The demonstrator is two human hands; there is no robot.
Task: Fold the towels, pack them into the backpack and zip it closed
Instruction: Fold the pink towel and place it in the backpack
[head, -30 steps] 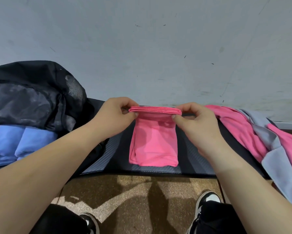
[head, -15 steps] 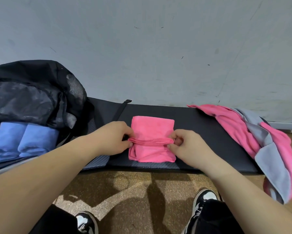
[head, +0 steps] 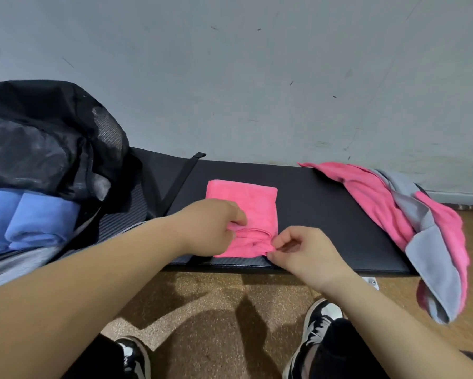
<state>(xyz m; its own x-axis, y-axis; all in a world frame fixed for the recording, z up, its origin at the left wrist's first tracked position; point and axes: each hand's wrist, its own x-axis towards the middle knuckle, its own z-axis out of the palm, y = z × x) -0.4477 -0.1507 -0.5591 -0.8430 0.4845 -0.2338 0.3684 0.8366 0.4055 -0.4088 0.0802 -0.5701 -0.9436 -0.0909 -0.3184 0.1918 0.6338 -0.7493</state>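
Towel: the pink towel (head: 246, 203) lies folded on the table (head: 325, 214). It sits between the hands and stretches away beyond them, with its near edge at the table's front lip.
Handling: it looks light, soft and limp, with no stiffness of its own. The layers will probably slide and bunch if only one side is pulled. It is neither fragile nor slippery, since the nap grips skin.
Hold: it is best taken at the folded edge or the corners, both ends at once, pinching through every layer so the stack stays square.
Left hand: the left hand (head: 208, 228) has its fingers curled and pinches a raised ridge of cloth at the towel's left side.
Right hand: the right hand (head: 303, 253) pinches the near right corner between thumb and fingertip.
Change: a second ago the towel hung in the air by its top edge. Half a second ago both hands nipped a ridge across its middle. Now the far half lies flat, the ridge sits nearer, and the right hand has dropped to the corner.
Backpack: the backpack (head: 52, 138) slumps beyond and left of the left hand. The blue towels (head: 33, 220) appear to sit in its open mouth.
Pile: an unfolded pink and grey pile (head: 394, 209) lies well right of the right hand, draped over the table's end.
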